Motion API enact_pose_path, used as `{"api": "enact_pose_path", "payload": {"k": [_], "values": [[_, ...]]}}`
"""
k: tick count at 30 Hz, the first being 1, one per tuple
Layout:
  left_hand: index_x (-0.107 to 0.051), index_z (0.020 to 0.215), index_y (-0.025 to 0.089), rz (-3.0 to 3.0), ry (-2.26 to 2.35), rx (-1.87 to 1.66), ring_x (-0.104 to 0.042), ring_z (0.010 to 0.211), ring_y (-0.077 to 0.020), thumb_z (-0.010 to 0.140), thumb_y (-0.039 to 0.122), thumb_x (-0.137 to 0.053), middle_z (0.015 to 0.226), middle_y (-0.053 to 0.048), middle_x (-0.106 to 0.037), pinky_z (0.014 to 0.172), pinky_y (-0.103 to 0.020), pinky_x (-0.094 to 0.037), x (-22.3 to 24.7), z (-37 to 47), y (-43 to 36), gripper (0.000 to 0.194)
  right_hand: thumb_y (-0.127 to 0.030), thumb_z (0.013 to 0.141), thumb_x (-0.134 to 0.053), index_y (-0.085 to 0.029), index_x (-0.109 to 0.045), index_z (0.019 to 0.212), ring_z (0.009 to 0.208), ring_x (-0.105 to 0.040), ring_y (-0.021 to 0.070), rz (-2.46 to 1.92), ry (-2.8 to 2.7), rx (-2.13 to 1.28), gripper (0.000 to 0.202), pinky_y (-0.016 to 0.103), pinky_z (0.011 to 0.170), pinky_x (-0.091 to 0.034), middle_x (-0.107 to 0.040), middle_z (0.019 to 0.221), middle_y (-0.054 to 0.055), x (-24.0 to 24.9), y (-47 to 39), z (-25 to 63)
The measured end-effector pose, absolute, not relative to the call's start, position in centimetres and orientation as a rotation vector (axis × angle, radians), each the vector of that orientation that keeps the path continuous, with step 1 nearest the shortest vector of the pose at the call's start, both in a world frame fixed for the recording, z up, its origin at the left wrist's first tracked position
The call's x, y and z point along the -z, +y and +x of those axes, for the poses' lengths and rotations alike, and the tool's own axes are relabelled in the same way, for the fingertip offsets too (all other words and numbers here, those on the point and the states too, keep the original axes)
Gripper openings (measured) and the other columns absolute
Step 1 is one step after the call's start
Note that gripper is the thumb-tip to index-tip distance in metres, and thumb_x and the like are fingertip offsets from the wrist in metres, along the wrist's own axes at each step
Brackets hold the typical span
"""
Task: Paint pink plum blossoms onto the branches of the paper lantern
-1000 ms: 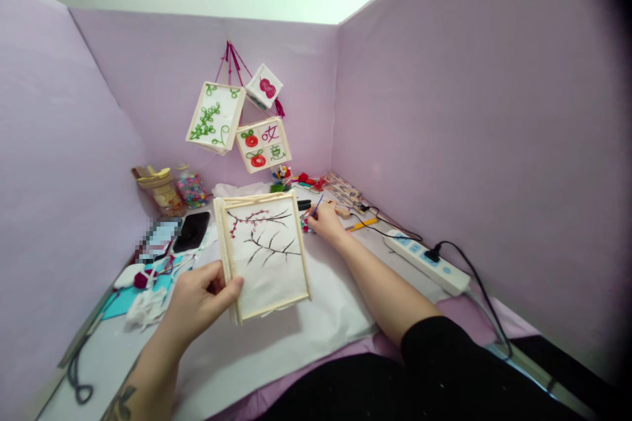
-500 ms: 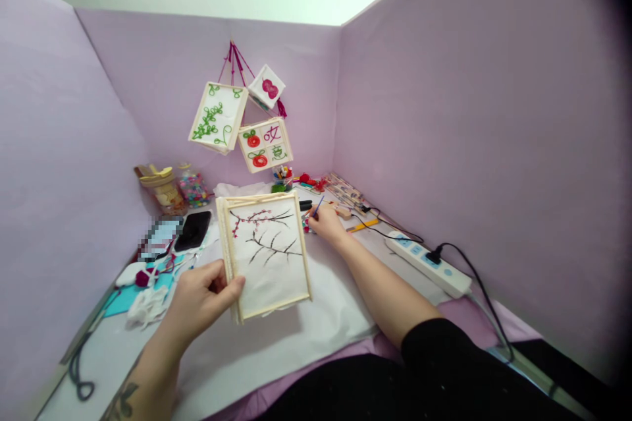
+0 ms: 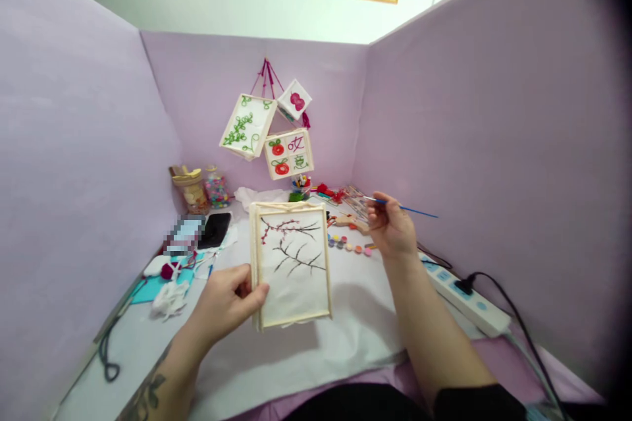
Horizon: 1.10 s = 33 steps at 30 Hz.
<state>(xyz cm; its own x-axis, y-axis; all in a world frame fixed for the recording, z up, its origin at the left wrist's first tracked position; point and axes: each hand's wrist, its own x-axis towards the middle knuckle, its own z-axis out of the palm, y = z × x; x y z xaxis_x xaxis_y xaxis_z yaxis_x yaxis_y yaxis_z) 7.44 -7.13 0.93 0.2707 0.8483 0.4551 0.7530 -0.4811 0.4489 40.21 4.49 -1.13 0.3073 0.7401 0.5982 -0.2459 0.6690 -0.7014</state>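
My left hand [image 3: 234, 302] grips a wood-framed box lantern [image 3: 296, 296] by its left edge, thumb on the front. Its white panel bears dark painted branches, the upper one dotted with small red blossoms. To the right of the lantern, my right hand [image 3: 394, 226] is raised, fingers closed round a thin blue paintbrush [image 3: 419, 213]. The brush lies nearly level, its tip pointing left, apart from the panel. Behind the lantern, a strip of small round paint pots [image 3: 350, 248] in several colours rests on the white-covered table [image 3: 365, 335].
Decorated lanterns [image 3: 249, 124] hang on the back partition [image 3: 207, 78]. Two jars [image 3: 217, 189] stand at the back left, near a black phone [image 3: 216, 230]. White and dark red yarn [image 3: 170, 302] lies on the left. A power strip [image 3: 469, 306] with cords runs along the right.
My right hand has lifted from the paint area and moved right, carrying the paintbrush up. The paint pots now show more fully. The lantern stays in my left hand; the view has shifted.
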Motion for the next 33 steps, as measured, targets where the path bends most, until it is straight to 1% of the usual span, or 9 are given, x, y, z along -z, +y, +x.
{"api": "enact_pose_path", "payload": {"k": [2, 4, 7, 9, 12, 14, 18, 20, 33], "values": [[-0.036, 0.052, 0.022, 2.392, 1.513, -0.997, -0.040, 0.042, -0.0091, 0.081, 0.037, -0.053, 0.046, 0.005, -0.042, 0.044, -0.021, -0.030, -0.9, 7.5, -7.3, 0.037, -0.062, 0.084, -0.067, -0.021, -0.071, 0.095, 0.053, -0.062, 0.0122, -0.507, -1.106, -0.712, 0.042, 0.023, 0.042, -0.048, -0.071, 0.071, 0.003, 0.1, 2.3, 39.3], [-0.037, 0.053, 0.022, 2.397, 1.503, -0.993, -0.040, 0.043, -0.0093, 0.081, 0.037, -0.054, 0.046, 0.005, -0.043, 0.044, -0.021, -0.030, -0.9, 7.5, -7.4, 0.036, -0.060, 0.086, -0.068, -0.023, -0.072, 0.096, 0.052, -0.063, 0.0130, -0.501, -1.181, -0.726, 0.039, 0.024, 0.042, -0.051, -0.072, 0.071, 0.003, -0.7, 0.1, 37.8], [-0.038, 0.053, 0.021, 2.397, 1.484, -0.984, -0.041, 0.043, -0.0089, 0.082, 0.036, -0.055, 0.046, 0.005, -0.044, 0.044, -0.021, -0.030, -0.7, 7.4, -7.5, 0.036, -0.042, 0.084, -0.077, -0.024, -0.074, 0.095, 0.054, -0.065, 0.0134, -0.472, -1.236, -0.737, 0.022, 0.025, 0.045, -0.053, -0.074, 0.073, 0.001, -1.3, -2.7, 35.1], [-0.039, 0.053, 0.021, 2.395, 1.476, -0.982, -0.041, 0.043, -0.0086, 0.082, 0.036, -0.055, 0.046, 0.005, -0.045, 0.045, -0.020, -0.030, -0.6, 7.4, -7.6, 0.036, -0.033, 0.086, -0.076, -0.025, -0.073, 0.094, 0.055, -0.065, 0.0120, -0.472, -1.264, -0.708, 0.012, 0.024, 0.048, -0.054, -0.074, 0.078, 0.001, -1.4, -3.8, 33.6], [-0.040, 0.054, 0.021, 2.389, 1.468, -0.974, -0.041, 0.043, -0.0085, 0.082, 0.035, -0.056, 0.047, 0.005, -0.045, 0.045, -0.020, -0.031, -0.6, 7.5, -7.6, 0.035, -0.027, 0.090, -0.070, -0.024, -0.070, 0.094, 0.053, -0.062, 0.0099, -0.521, -1.325, -0.605, 0.005, 0.023, 0.048, -0.052, -0.073, 0.080, 0.000, -0.9, -4.5, 31.9], [-0.041, 0.054, 0.021, 2.383, 1.462, -0.968, -0.042, 0.043, -0.0084, 0.081, 0.035, -0.056, 0.048, 0.005, -0.046, 0.045, -0.020, -0.031, -0.7, 7.6, -7.6, 0.034, -0.025, 0.092, -0.066, -0.023, -0.068, 0.094, 0.058, -0.064, 0.0113, -0.567, -1.355, -0.486, 0.003, 0.024, 0.051, -0.053, -0.071, 0.080, 0.000, -0.4, -4.6, 31.3], [-0.042, 0.054, 0.021, 2.382, 1.435, -0.949, -0.041, 0.043, -0.0080, 0.081, 0.035, -0.056, 0.048, 0.006, -0.045, 0.045, -0.020, -0.030, -0.8, 7.7, -7.7, 0.033, -0.018, 0.089, -0.063, -0.024, -0.065, 0.094, 0.073, -0.070, 0.0157, -0.631, -1.362, -0.173, 0.008, 0.029, 0.067, -0.058, -0.071, 0.084, 0.001, 0.7, -4.6, 30.6], [-0.042, 0.054, 0.021, 2.383, 1.421, -0.941, -0.040, 0.043, -0.0079, 0.080, 0.035, -0.056, 0.048, 0.006, -0.044, 0.045, -0.020, -0.030, -0.8, 7.7, -7.8, 0.033, -0.014, 0.087, -0.063, -0.024, -0.064, 0.095, 0.076, -0.071, 0.0164, -0.637, -1.372, -0.074, 0.012, 0.030, 0.071, -0.059, -0.071, 0.085, 0.001, 1.0, -4.5, 30.5], [-0.043, 0.054, 0.020, 2.424, 1.373, -0.946, -0.040, 0.043, -0.0075, 0.080, 0.032, -0.058, 0.049, 0.006, -0.043, 0.045, -0.019, -0.030, -0.4, 7.5, -7.8, 0.033, -0.009, 0.086, -0.061, -0.025, -0.062, 0.095, 0.072, -0.069, 0.0150, -0.592, -1.428, 0.047, 0.018, 0.028, 0.065, -0.059, -0.069, 0.081, 0.000, 1.0, -4.6, 30.2]]}}
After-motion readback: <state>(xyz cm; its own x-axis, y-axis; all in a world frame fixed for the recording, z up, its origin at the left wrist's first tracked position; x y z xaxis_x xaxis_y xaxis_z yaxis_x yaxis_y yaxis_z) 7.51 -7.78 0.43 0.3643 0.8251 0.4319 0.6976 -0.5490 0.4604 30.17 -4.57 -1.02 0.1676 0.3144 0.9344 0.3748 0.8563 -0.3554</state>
